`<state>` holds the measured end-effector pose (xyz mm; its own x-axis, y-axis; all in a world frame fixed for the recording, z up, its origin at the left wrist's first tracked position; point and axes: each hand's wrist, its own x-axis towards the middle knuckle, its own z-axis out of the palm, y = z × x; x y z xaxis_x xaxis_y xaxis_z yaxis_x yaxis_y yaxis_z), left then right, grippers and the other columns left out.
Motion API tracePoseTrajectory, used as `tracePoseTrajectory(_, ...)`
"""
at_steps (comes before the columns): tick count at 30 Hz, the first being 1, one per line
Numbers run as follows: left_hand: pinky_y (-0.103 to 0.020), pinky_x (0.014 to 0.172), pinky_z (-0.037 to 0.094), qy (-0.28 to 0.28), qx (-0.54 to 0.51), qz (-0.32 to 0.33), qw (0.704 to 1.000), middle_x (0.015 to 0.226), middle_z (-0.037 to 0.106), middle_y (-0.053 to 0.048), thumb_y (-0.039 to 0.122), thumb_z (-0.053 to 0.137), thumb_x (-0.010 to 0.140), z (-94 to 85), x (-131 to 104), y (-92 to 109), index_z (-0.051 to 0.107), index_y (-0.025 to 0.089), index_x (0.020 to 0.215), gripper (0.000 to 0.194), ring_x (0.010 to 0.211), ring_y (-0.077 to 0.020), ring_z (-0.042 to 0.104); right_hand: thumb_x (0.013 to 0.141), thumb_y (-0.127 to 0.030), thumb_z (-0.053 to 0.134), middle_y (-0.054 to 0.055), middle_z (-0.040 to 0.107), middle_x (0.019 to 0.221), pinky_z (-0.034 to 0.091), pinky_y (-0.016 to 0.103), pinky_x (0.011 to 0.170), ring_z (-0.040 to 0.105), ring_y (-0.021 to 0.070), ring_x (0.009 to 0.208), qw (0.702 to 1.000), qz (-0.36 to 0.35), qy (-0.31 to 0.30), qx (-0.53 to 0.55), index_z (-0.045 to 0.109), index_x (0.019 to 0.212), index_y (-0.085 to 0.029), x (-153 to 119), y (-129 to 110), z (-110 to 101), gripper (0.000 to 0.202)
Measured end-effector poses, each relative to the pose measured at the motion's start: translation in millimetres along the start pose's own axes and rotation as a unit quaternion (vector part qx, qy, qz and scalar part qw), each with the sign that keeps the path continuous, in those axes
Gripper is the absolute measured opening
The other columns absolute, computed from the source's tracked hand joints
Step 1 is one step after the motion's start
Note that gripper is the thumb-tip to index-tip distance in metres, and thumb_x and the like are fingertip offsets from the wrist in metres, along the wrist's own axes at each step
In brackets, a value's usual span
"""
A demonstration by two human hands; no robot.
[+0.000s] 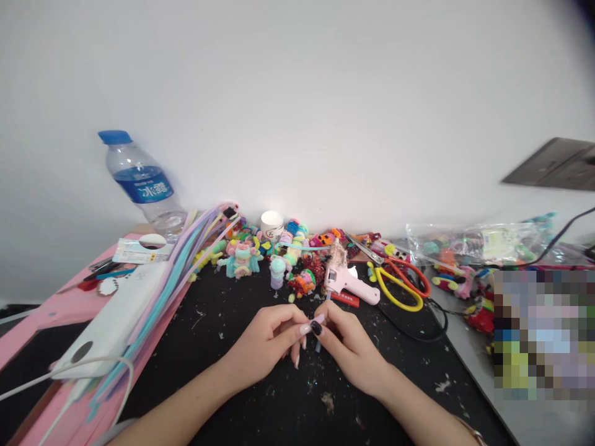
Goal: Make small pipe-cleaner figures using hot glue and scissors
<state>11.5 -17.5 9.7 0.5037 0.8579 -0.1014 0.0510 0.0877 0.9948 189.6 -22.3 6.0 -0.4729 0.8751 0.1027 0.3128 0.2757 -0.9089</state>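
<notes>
My left hand and my right hand meet over the black work mat, both closed in a pinch. Between their fingertips is a short lilac piece of pipe cleaner, mostly covered by the fingers. Just beyond my right hand lies a pink glue gun on its side. A translucent glue stick shows partly below the fingertips. Small pipe-cleaner figures stand close by, among them a mint and lilac one and an orange and dark red one.
Scissors with yellow and orange handles lie right of the glue gun. Long pastel pipe cleaners lie across a white box at left, near a water bottle. A white cup and a clear bag sit by the wall.
</notes>
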Motion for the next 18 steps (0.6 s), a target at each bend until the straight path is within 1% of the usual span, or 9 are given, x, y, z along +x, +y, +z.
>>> tracePoseTrajectory(3, -0.019, 0.045, 0.033, -0.012, -0.017, -0.010, 1.000, 0.058, 0.051, 0.004, 0.030, 0.048, 0.087, -0.3, -0.3, -1.1, 0.051, 0.014, 0.073, 0.022, 0.046, -0.0082, 0.050, 0.093, -0.032, 0.038, -0.003, 0.042, 0.069, 0.033, 0.022, 0.057, 0.038, 0.0113, 0.061, 1.000, -0.004, -0.005, -0.008, 0.044, 0.080, -0.018, 1.1, 0.3, -0.1, 0.020)
tracePoseTrajectory(5, -0.019, 0.046, 0.033, -0.021, -0.016, -0.003, 1.000, 0.057, 0.051, 0.004, 0.031, 0.046, 0.088, -0.6, -0.7, -1.9, 0.051, 0.014, 0.074, 0.023, 0.046, -0.0082, 0.049, 0.093, -0.032, 0.039, -0.003, 0.043, 0.068, 0.033, 0.022, 0.057, 0.038, 0.0113, 0.061, 1.000, -0.004, -0.008, -0.007, 0.044, 0.079, -0.018, 1.6, 0.9, 0.1, 0.020)
tracePoseTrajectory(8, -0.019, 0.046, 0.034, -0.020, -0.013, 0.010, 1.000, 0.054, 0.048, 0.004, 0.035, 0.046, 0.088, -0.6, -1.6, -3.2, 0.049, 0.014, 0.070, 0.027, 0.046, -0.0078, 0.046, 0.093, -0.032, 0.039, -0.003, 0.043, 0.068, 0.034, 0.022, 0.057, 0.039, 0.0114, 0.061, 1.000, -0.007, -0.016, -0.003, 0.045, 0.081, -0.018, 2.0, 1.5, 0.8, 0.019)
tracePoseTrajectory(10, -0.019, 0.045, 0.034, -0.020, -0.017, 0.007, 1.000, 0.050, 0.044, 0.006, 0.037, 0.048, 0.086, 0.2, -2.4, -4.3, 0.046, 0.015, 0.066, 0.030, 0.043, -0.0070, 0.043, 0.093, -0.032, 0.040, -0.003, 0.044, 0.069, 0.034, 0.022, 0.058, 0.038, 0.0114, 0.061, 1.000, -0.013, -0.024, 0.003, 0.045, 0.082, -0.018, 2.1, 1.4, 1.2, 0.018)
tracePoseTrajectory(14, -0.018, 0.041, 0.031, -0.022, -0.041, -0.008, 0.999, 0.045, 0.038, 0.008, 0.040, 0.047, 0.086, 3.9, -4.3, -5.6, 0.043, 0.016, 0.065, 0.032, 0.037, -0.0055, 0.036, 0.093, -0.035, 0.039, -0.003, 0.043, 0.069, 0.034, 0.022, 0.058, 0.038, 0.0113, 0.063, 0.998, -0.020, -0.050, 0.036, 0.045, 0.083, -0.019, 1.9, 0.0, 0.8, 0.020)
tracePoseTrajectory(18, -0.017, 0.039, 0.027, -0.020, -0.067, -0.018, 0.997, 0.045, 0.037, 0.009, 0.041, 0.046, 0.087, 8.0, -5.3, -4.2, 0.043, 0.017, 0.067, 0.031, 0.035, -0.0048, 0.033, 0.094, -0.043, 0.032, -0.002, 0.042, 0.072, 0.034, 0.023, 0.061, 0.039, 0.0122, 0.066, 0.996, -0.024, -0.065, 0.059, 0.045, 0.082, -0.019, 1.0, -2.6, -0.3, 0.030)
